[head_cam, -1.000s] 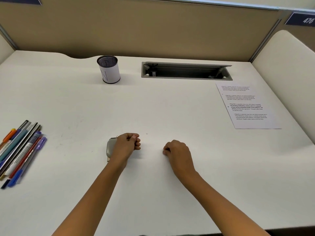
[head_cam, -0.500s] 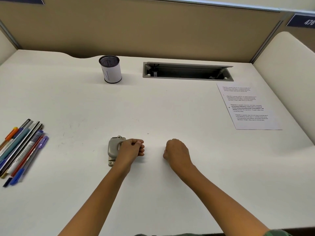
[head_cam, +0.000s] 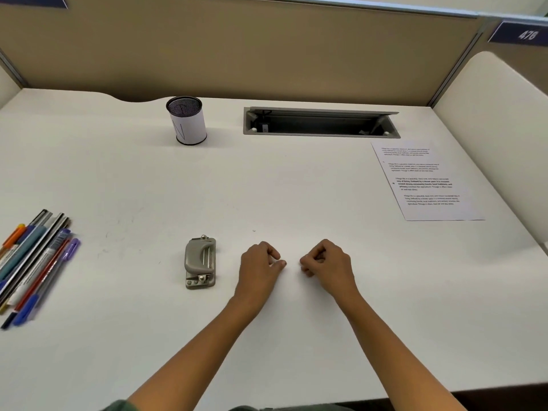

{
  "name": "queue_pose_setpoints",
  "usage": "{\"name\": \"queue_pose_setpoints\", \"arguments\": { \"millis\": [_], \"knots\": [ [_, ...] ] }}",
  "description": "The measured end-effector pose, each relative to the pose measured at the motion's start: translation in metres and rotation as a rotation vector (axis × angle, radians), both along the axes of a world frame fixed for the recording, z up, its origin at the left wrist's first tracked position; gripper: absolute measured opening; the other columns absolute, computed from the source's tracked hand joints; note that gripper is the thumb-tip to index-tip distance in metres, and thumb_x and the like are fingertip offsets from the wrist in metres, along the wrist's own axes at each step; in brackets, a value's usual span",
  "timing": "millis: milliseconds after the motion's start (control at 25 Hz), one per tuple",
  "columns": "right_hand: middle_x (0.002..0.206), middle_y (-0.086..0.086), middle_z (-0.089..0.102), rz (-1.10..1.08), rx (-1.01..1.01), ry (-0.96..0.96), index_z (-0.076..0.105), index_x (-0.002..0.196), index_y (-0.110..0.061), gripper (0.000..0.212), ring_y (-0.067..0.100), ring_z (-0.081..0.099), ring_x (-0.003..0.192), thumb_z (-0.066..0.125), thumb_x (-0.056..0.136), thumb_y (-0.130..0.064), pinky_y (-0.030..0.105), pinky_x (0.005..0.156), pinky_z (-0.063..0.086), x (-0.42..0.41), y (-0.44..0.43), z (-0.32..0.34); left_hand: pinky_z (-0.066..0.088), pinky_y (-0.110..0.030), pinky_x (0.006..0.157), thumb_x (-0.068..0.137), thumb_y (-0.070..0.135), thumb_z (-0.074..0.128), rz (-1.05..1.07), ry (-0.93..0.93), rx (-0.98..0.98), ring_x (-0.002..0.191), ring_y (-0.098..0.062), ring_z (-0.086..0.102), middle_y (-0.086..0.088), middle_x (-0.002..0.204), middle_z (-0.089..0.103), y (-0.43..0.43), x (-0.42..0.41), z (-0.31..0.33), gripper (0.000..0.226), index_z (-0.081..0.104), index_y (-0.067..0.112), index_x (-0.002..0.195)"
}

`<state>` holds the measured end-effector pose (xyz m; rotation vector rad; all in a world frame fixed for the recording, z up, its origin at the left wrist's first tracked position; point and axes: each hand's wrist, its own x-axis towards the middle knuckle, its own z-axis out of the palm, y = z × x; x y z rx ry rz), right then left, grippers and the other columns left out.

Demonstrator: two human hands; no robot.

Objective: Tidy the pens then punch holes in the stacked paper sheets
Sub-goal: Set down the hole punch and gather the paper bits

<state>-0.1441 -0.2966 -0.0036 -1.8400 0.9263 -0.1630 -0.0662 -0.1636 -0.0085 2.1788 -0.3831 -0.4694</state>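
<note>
Several pens [head_cam: 32, 262] lie side by side at the left edge of the white desk [head_cam: 267, 188]. A mesh pen cup [head_cam: 186, 120] with a white paper wrap stands upright at the back, with no pens showing above its rim. A grey hole punch [head_cam: 200, 262] sits in the middle front. Printed paper sheets [head_cam: 427, 182] lie flat at the right. My left hand [head_cam: 259, 265] rests as a loose fist just right of the punch, not touching it. My right hand [head_cam: 327, 264] rests curled close beside it. Both hold nothing.
A recessed grey cable tray [head_cam: 320, 123] is open at the back of the desk. A tan partition wall [head_cam: 267, 54] closes the back, and a cream side panel [head_cam: 498, 120] rises on the right.
My left hand has slid right off the hole punch, which now shows fully. My right hand has stayed in about the same spot.
</note>
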Motion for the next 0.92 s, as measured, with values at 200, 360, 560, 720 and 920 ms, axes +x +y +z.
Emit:
{"name": "queue_pose_setpoints", "arguments": {
  "millis": [200,360,560,720,920],
  "knots": [
    [0.073,0.004,0.073,-0.039,0.040,-0.063,0.058,0.081,-0.007,0.008,0.011,0.070,0.063,0.065,0.079,-0.010,0.022,0.063,0.055,-0.005,0.004,-0.002,0.040,-0.014,0.062,0.082,0.010,0.067,-0.009,-0.159,0.027,0.076,-0.010,0.052,0.005,0.084,0.050,-0.015,-0.009,-0.003,0.007,0.060,0.012,0.082],
    [0.074,0.003,0.074,-0.053,0.045,-0.082,0.059,0.080,-0.009,0.004,0.013,0.071,0.066,0.062,0.080,-0.010,0.028,0.069,0.056,-0.006,0.006,-0.002,0.050,-0.030,0.069,0.083,0.007,0.064,-0.056,-0.242,0.060,0.076,-0.014,0.054,0.000,0.084,0.055,-0.015,-0.010,0.000,0.005,0.063,0.009,0.078],
    [0.074,0.002,0.073,-0.052,0.049,-0.087,0.058,0.080,-0.010,0.004,0.013,0.071,0.066,0.062,0.081,-0.010,0.028,0.070,0.056,-0.007,0.006,-0.003,0.047,-0.034,0.070,0.086,0.005,0.054,-0.146,-0.343,0.161,0.080,-0.021,0.054,-0.006,0.089,0.054,-0.018,-0.011,0.002,0.008,0.060,0.004,0.081],
    [0.076,0.002,0.074,-0.052,0.060,-0.087,0.058,0.082,-0.008,0.004,0.014,0.071,0.068,0.062,0.083,-0.010,0.026,0.070,0.056,-0.008,0.005,-0.003,0.032,-0.028,0.061,0.086,-0.003,0.046,-0.217,-0.387,0.277,0.078,-0.022,0.048,-0.008,0.088,0.047,-0.023,-0.012,0.002,0.014,0.052,0.008,0.078],
    [0.080,0.003,0.074,-0.076,0.137,-0.125,0.059,0.086,-0.005,0.004,0.011,0.071,0.065,0.059,0.086,-0.009,0.013,0.058,0.051,-0.011,0.003,-0.004,0.026,-0.027,0.060,0.083,-0.002,0.046,-0.182,-0.198,0.216,0.069,-0.019,0.033,-0.005,0.072,0.036,-0.020,-0.005,0.003,0.025,0.040,0.015,0.067]
  ]
}}
